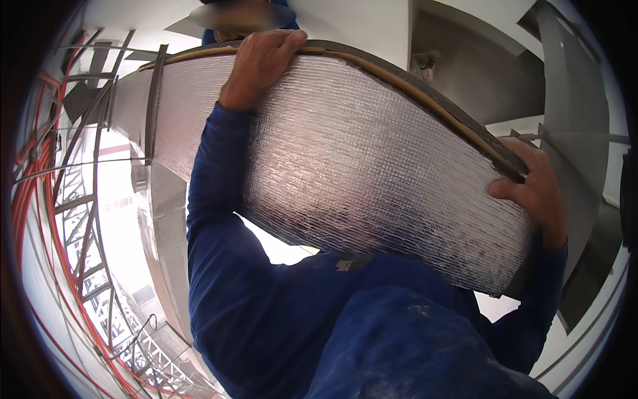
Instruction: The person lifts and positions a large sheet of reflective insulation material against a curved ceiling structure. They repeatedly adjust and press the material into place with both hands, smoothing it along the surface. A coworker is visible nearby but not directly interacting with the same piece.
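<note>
with red cables at far left, clamping foil-faced panel by its long edge, down-sloping rightward, left hand higher, right hand lower.

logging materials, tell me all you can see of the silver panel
The silver panel has a shiny, foil-like face with fine ribbed lines; tan and dark layers line its upper edge. It slants before the person's torso. The left hand grips that edge, the right hand its right corner; a dark bar crosses its left part.
</note>
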The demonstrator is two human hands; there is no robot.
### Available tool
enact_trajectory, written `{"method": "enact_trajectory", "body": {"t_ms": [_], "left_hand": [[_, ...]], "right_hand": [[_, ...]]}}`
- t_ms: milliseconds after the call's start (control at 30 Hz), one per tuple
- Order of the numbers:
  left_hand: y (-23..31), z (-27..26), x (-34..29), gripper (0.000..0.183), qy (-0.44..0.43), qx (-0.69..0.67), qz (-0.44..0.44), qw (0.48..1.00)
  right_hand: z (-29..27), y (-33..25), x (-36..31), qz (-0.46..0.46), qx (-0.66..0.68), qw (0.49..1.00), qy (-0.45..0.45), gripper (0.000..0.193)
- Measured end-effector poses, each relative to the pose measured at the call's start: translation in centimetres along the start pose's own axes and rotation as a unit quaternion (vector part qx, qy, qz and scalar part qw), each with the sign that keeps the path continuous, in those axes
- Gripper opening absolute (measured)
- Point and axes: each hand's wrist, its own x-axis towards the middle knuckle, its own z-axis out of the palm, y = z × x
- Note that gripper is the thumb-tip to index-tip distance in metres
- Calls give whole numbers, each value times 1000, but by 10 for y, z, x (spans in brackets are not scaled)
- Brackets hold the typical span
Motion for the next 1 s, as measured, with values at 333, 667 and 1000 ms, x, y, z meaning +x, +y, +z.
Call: {"method": "enact_trajectory", "body": {"t_ms": [333, 667, 1000], "left_hand": [[9, -3, 4, 59, -30, -17, -53, 998], [-3, 10, -1, 52, 0, -15, -42, 999], [-13, 16, -2, 46, 32, 70, 19, 997]], "right_hand": [[0, -3, -3, 30, -26, 999, 5, 72], [-3, 0, -9, 12, -75, 997, 11, 68], [2, -23, -6, 32, -15, 999, 14, 67]]}}
